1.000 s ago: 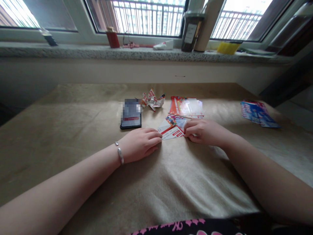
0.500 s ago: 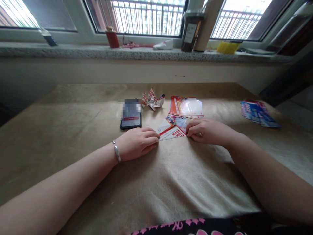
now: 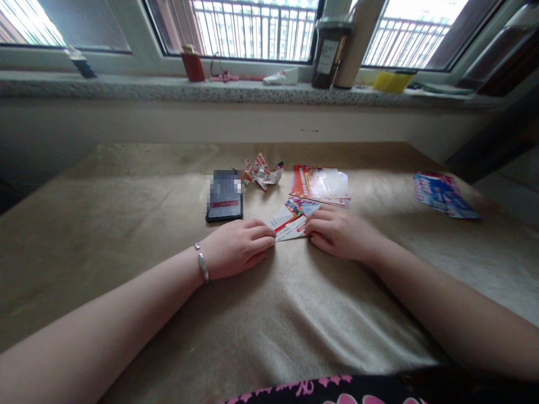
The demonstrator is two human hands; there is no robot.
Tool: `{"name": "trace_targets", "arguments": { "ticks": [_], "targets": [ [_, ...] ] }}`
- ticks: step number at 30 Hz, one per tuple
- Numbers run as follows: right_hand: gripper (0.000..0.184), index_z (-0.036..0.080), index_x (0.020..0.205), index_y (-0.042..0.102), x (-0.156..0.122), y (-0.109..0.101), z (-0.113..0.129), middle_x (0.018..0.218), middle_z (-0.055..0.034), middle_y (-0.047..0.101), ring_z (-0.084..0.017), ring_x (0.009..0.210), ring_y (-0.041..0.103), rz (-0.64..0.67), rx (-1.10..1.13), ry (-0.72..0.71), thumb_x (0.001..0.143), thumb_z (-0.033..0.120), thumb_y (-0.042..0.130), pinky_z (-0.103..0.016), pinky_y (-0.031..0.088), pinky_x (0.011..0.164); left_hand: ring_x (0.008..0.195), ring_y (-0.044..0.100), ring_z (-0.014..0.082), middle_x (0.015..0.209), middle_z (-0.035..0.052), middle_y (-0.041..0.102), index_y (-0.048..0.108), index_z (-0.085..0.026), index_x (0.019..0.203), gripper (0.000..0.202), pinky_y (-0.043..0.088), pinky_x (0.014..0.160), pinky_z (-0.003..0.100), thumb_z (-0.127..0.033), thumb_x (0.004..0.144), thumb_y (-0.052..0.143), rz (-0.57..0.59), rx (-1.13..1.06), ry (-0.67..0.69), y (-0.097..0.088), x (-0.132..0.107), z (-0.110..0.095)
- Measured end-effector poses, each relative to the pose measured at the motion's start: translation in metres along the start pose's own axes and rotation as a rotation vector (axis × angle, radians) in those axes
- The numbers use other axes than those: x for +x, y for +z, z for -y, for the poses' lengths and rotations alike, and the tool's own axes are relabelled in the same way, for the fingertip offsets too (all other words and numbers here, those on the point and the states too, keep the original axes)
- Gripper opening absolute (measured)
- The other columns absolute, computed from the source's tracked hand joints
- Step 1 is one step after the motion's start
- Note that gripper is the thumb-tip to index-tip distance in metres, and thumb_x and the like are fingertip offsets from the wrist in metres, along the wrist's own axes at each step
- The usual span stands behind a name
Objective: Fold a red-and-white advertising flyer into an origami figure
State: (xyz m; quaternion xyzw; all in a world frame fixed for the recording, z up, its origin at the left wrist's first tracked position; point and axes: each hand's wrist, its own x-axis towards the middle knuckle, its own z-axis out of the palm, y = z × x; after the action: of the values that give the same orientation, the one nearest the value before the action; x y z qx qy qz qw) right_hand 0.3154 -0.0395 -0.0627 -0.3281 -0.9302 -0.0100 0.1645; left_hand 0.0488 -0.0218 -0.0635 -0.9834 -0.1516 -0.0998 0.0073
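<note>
A folded printed paper (image 3: 289, 227), white with red bands and colourful pictures, lies on the table in front of me. At its left corner, my left hand (image 3: 240, 247) is closed, fingertips and thumb on the paper's edge; a silver bracelet circles that wrist. My right hand (image 3: 339, 231) covers the paper's right end, its fingers bent together over the fold and its thumb near the lower edge. Just beyond, a stack of red and white leaflets (image 3: 315, 182) almost touches the paper.
A phone (image 3: 226, 196) lies past my left hand, beside a crumpled printed paper (image 3: 263, 173). Off to the right are blue leaflets (image 3: 446, 196). The table's cover (image 3: 168, 348) is wrinkled near me. Behind, the stone windowsill (image 3: 147, 92) carries a dark jar (image 3: 328, 56) and a red lighter-like object (image 3: 192, 64).
My right hand has slid left along the folded paper, from its right corner onto its printed face, and hides more of it. My left hand stays at the left corner.
</note>
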Motion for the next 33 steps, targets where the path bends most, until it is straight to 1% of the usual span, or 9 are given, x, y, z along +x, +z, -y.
{"name": "trace_targets", "arguments": {
  "ticks": [2, 4, 7, 11, 15, 17, 21, 26, 33],
  "targets": [
    [0.022, 0.018, 0.093, 0.065, 0.003, 0.006, 0.005, 0.093, -0.0075, 0.065, -0.017, 0.085, 0.054, -0.003, 0.062, -0.053, 0.085, 0.015, 0.045, -0.031, 0.045, 0.079, 0.101, 0.055, 0.0211, 0.113, 0.0089, 0.061, 0.059, -0.015, 0.106, 0.023, 0.05, 0.088, 0.035, -0.019, 0.088, 0.047, -0.011, -0.001, 0.005, 0.0, 0.001, -0.001],
    [0.026, 0.019, 0.1, 0.065, 0.005, 0.011, 0.009, 0.096, -0.0073, 0.064, -0.017, 0.088, 0.054, 0.007, 0.072, -0.082, 0.086, 0.015, 0.044, -0.03, 0.045, 0.08, 0.099, 0.055, 0.021, 0.111, 0.0091, 0.061, 0.06, -0.014, 0.105, 0.022, 0.05, 0.087, 0.034, -0.018, 0.087, 0.046, -0.029, -0.002, 0.006, -0.001, 0.002, -0.002],
    [0.027, 0.021, 0.101, 0.065, 0.007, 0.013, 0.011, 0.097, -0.006, 0.065, -0.017, 0.086, 0.053, 0.019, 0.023, -0.075, 0.085, 0.014, 0.044, -0.031, 0.045, 0.078, 0.098, 0.055, 0.0208, 0.109, 0.0096, 0.062, 0.061, -0.013, 0.103, 0.022, 0.051, 0.087, 0.034, -0.016, 0.087, 0.045, -0.045, -0.016, 0.003, -0.002, 0.003, -0.003],
    [0.026, 0.021, 0.101, 0.065, 0.006, 0.007, 0.012, 0.098, -0.0057, 0.065, -0.018, 0.086, 0.053, 0.059, -0.07, -0.085, 0.085, 0.015, 0.046, -0.031, 0.043, 0.074, 0.101, 0.056, 0.0199, 0.11, 0.0096, 0.063, 0.061, -0.013, 0.101, 0.022, 0.051, 0.089, 0.033, -0.016, 0.088, 0.044, -0.048, -0.066, -0.002, -0.004, 0.001, -0.001],
    [0.029, 0.021, 0.1, 0.065, 0.002, 0.003, 0.012, 0.1, -0.0048, 0.065, -0.018, 0.085, 0.054, 0.087, -0.122, -0.08, 0.083, 0.011, 0.045, -0.03, 0.041, 0.07, 0.104, 0.058, 0.0178, 0.111, 0.0072, 0.064, 0.064, -0.016, 0.098, 0.023, 0.051, 0.091, 0.031, -0.016, 0.089, 0.042, -0.051, -0.106, -0.001, -0.006, -0.003, 0.003],
    [0.03, 0.021, 0.1, 0.065, 0.0, 0.004, 0.012, 0.101, -0.0049, 0.065, -0.018, 0.085, 0.054, 0.088, -0.123, -0.076, 0.081, 0.01, 0.045, -0.03, 0.041, 0.07, 0.102, 0.059, 0.017, 0.11, 0.0068, 0.066, 0.065, -0.016, 0.095, 0.023, 0.051, 0.089, 0.03, -0.016, 0.088, 0.043, -0.063, -0.113, -0.002, -0.006, -0.005, 0.005],
    [0.029, 0.023, 0.104, 0.064, -0.001, 0.009, 0.012, 0.102, -0.0055, 0.063, -0.018, 0.088, 0.053, 0.076, -0.077, -0.063, 0.084, 0.015, 0.044, -0.031, 0.042, 0.075, 0.097, 0.061, 0.0162, 0.106, 0.0054, 0.068, 0.066, -0.018, 0.089, 0.021, 0.052, 0.086, 0.029, -0.016, 0.086, 0.046, -0.07, -0.126, 0.014, -0.009, -0.007, 0.009],
    [0.032, 0.025, 0.11, 0.062, 0.004, 0.015, 0.017, 0.101, -0.0063, 0.061, -0.018, 0.087, 0.051, 0.034, -0.004, -0.005, 0.084, 0.017, 0.046, -0.032, 0.042, 0.077, 0.096, 0.062, 0.0165, 0.104, 0.0045, 0.068, 0.066, -0.018, 0.085, 0.021, 0.052, 0.084, 0.029, -0.017, 0.086, 0.045, -0.067, -0.159, 0.033, -0.013, -0.006, 0.01],
    [0.036, 0.027, 0.119, 0.057, 0.009, 0.013, 0.021, 0.105, -0.0069, 0.06, -0.021, 0.091, 0.048, 0.102, -0.067, -0.072, 0.087, 0.02, 0.044, -0.034, 0.04, 0.077, 0.095, 0.061, 0.0168, 0.103, 0.0045, 0.069, 0.064, -0.018, 0.084, 0.02, 0.052, 0.084, 0.031, -0.014, 0.082, 0.045, -0.096, -0.21, 0.011, -0.013, -0.005, 0.01]
  ]
}}
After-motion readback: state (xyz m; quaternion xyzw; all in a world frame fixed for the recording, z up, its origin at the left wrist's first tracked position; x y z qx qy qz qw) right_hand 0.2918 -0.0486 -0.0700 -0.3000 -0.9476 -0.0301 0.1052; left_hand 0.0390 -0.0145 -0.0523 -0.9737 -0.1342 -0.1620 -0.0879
